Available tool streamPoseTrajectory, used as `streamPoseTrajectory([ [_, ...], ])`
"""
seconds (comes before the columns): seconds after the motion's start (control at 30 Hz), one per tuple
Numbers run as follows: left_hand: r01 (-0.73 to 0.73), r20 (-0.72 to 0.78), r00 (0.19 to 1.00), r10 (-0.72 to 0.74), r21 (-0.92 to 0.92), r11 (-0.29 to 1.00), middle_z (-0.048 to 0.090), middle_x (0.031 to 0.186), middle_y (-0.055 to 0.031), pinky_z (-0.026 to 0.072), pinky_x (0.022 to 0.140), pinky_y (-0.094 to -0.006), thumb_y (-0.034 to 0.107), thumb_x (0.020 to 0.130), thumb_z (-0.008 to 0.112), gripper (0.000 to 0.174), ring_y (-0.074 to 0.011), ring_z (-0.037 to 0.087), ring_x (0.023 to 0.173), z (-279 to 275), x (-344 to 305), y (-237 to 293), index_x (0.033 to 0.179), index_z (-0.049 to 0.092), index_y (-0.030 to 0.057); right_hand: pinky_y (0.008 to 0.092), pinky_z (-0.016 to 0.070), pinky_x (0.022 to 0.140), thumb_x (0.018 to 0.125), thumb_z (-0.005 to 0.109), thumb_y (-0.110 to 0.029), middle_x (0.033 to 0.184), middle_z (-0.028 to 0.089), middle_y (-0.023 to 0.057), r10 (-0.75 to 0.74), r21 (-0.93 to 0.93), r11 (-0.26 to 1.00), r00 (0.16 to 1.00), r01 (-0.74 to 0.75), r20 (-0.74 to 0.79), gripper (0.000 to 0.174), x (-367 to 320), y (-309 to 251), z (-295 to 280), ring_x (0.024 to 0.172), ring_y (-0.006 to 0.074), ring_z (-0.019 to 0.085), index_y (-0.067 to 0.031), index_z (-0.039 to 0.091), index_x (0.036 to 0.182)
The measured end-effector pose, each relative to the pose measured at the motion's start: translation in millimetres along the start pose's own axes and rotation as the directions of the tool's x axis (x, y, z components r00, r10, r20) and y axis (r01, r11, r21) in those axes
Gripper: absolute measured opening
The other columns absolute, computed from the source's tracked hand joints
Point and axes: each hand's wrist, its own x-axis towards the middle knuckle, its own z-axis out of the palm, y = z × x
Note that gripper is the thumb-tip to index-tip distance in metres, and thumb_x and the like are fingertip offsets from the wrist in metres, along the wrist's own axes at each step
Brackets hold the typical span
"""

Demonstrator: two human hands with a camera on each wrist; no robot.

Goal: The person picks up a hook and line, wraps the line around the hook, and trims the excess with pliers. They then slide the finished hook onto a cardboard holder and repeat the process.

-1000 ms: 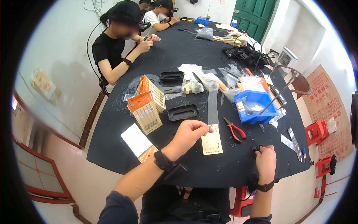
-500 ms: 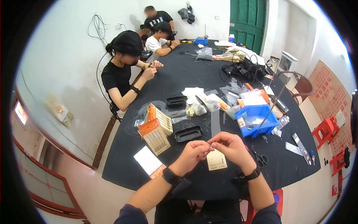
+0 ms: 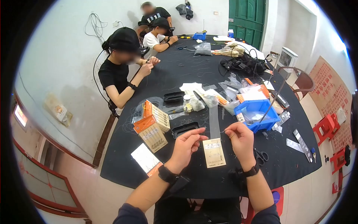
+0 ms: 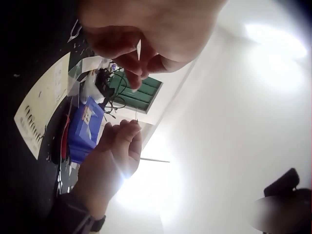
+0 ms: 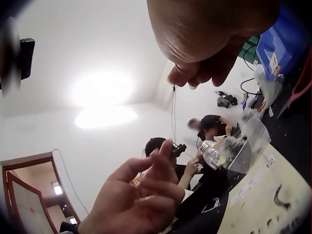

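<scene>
My right hand pinches a thin line at the fingertips, right of a pale yellow card. Two fine strands of this fishing line hang from a small dark end at those fingertips in the right wrist view. My left hand hovers left of the card, index finger extended and thumb apart from it. In the right wrist view the strands run down close to the left fingertips. Small curved hooks show on the card. Black-handled scissors lie beside my right wrist.
Folded orange-and-tan hook cards stand at left, near a white card. Behind my hands are a black tray, a jar and plastic bags. A blue bin with a metal rod stands right. Other people sit along the far left.
My right hand released the scissors on the right and came to meet the left hand over the card. Now the hands have drawn apart, with line at the right fingertips. The view tilted up.
</scene>
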Motion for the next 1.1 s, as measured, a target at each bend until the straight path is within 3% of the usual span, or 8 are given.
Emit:
streamPoseTrajectory([
  [0.07, 0.070, 0.072, 0.995, -0.068, -0.027, 0.997, 0.062, 0.082, -0.0012, 0.0328, 0.051, -0.0181, 0.009, 0.097, 0.051, 0.033, -0.0027, 0.047, 0.065, -9, 2, 6, 0.123, 0.063, -0.0058, 0.0243, 0.0478, 0.062, 0.085, 0.070, 0.004, 0.080, 0.065, 0.0063, 0.055, -0.004, 0.998, 0.997, -0.055, -0.047, 0.004, 2, 9, -6, 0.070, 0.0113, 0.061, 0.0023, 0.067, 0.085],
  [0.1, 0.112, 0.038, 0.993, -0.109, -0.087, 0.990, 0.055, 0.074, 0.0018, 0.0317, 0.050, -0.0184, 0.010, 0.095, 0.049, 0.034, -0.0038, 0.043, 0.062, -6, 2, 10, 0.122, 0.063, -0.0039, 0.0231, 0.0469, 0.061, 0.086, 0.070, 0.004, 0.081, 0.065, 0.0052, 0.101, 0.084, 0.992, 0.994, -0.097, -0.041, 0.004, 4, 11, -10, 0.070, 0.0098, 0.060, 0.0022, 0.067, 0.085],
  [0.23, 0.277, 0.070, 0.961, -0.269, -0.336, 0.900, 0.044, 0.068, 0.0043, 0.0305, 0.048, -0.0184, 0.013, 0.092, 0.049, 0.029, -0.0057, 0.038, 0.058, -13, 4, 19, 0.114, 0.062, 0.0007, 0.0221, 0.0467, 0.060, 0.086, 0.069, 0.005, 0.081, 0.065, 0.0041, 0.057, 0.097, 0.994, 0.998, -0.059, 0.027, 0.004, 7, 11, -17, 0.069, 0.0083, 0.059, 0.0025, 0.066, 0.085],
  [0.43, 0.392, 0.111, 0.917, -0.384, -0.433, 0.811, 0.045, 0.069, 0.0036, 0.0295, 0.046, -0.0188, 0.014, 0.092, 0.050, 0.023, -0.0059, 0.039, 0.059, -19, 4, 27, 0.109, 0.061, 0.0044, 0.0211, 0.0468, 0.060, 0.085, 0.069, 0.007, 0.083, 0.064, 0.0039, -0.021, 0.108, 0.994, 0.998, 0.015, 0.051, 0.006, 7, 11, -16, 0.068, 0.0077, 0.059, 0.0025, 0.065, 0.086],
  [0.67, 0.224, 0.126, 0.966, -0.226, 0.032, 0.974, 0.054, 0.082, 0.0029, 0.0303, 0.051, -0.0173, 0.014, 0.094, 0.056, 0.021, -0.0031, 0.041, 0.064, -8, 0, 21, 0.112, 0.064, 0.0046, 0.0205, 0.0456, 0.059, 0.087, 0.069, 0.005, 0.083, 0.063, 0.0034, 0.022, 0.157, 0.987, 0.999, -0.029, 0.044, 0.005, 6, 10, -17, 0.066, 0.0071, 0.058, 0.0025, 0.065, 0.086],
  [0.83, 0.136, 0.210, 0.957, -0.200, 0.286, 0.949, 0.061, 0.099, 0.0019, 0.0303, 0.053, -0.0182, 0.007, 0.094, 0.059, 0.025, -0.0007, 0.041, 0.069, -7, -2, 14, 0.116, 0.069, 0.0039, 0.0210, 0.0456, 0.058, 0.087, 0.070, 0.004, 0.082, 0.063, 0.0032, 0.019, 0.156, 0.987, 0.999, -0.025, 0.037, 0.005, 6, 11, -18, 0.065, 0.0070, 0.058, 0.0023, 0.066, 0.086],
  [1.03, -0.083, 0.200, 0.979, -0.037, 0.556, 0.827, 0.061, 0.112, 0.0009, 0.0375, 0.059, -0.0179, 0.010, 0.094, 0.063, 0.022, -0.0024, 0.049, 0.077, 4, -5, 12, 0.112, 0.074, 0.0024, 0.0211, 0.0459, 0.058, 0.086, 0.070, 0.006, 0.083, 0.064, 0.0034, -0.014, 0.128, 0.992, 0.999, 0.008, 0.048, 0.006, 6, 13, -17, 0.066, 0.0075, 0.059, 0.0022, 0.066, 0.086],
  [1.1, -0.086, 0.271, 0.958, -0.089, 0.574, 0.814, 0.061, 0.113, -0.0012, 0.0400, 0.062, -0.0184, 0.010, 0.094, 0.064, 0.023, -0.0033, 0.051, 0.076, 1, -4, 10, 0.112, 0.073, 0.0007, 0.0211, 0.0461, 0.058, 0.086, 0.070, 0.006, 0.083, 0.064, 0.0035, -0.034, 0.105, 0.994, 0.998, 0.028, 0.052, 0.006, 5, 15, -16, 0.066, 0.0076, 0.059, 0.0022, 0.066, 0.086],
])
